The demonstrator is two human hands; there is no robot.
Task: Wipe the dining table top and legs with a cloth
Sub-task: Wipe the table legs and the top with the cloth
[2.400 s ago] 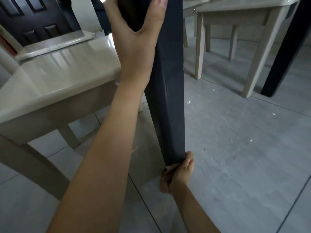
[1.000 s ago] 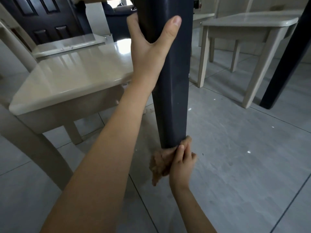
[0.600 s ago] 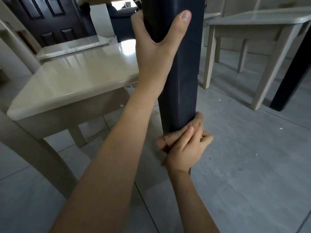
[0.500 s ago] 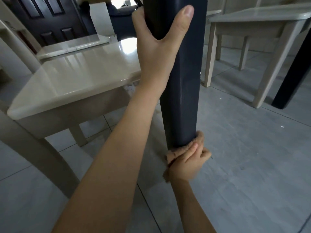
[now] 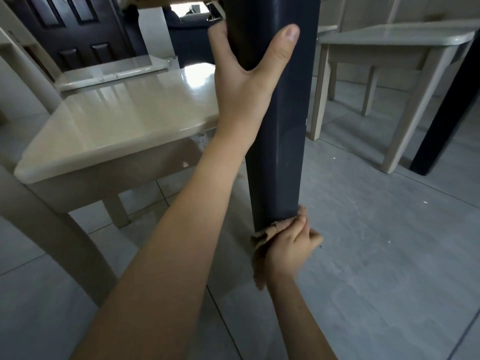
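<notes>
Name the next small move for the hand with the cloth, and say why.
Probably slide the right hand and cloth up the table leg: the cloth is pressed at its foot, by the floor, and the left hand steadies it higher up.

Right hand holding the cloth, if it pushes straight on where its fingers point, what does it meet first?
The dark table leg: the right hand presses the cloth against its lower end, so seemingly only the cloth lies between them.

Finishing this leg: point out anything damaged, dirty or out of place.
A small white nick marks the right edge of the dark table leg, mid-height. White specks dot the floor to its right, and dark spatter stains the near chair at its corner.
</notes>
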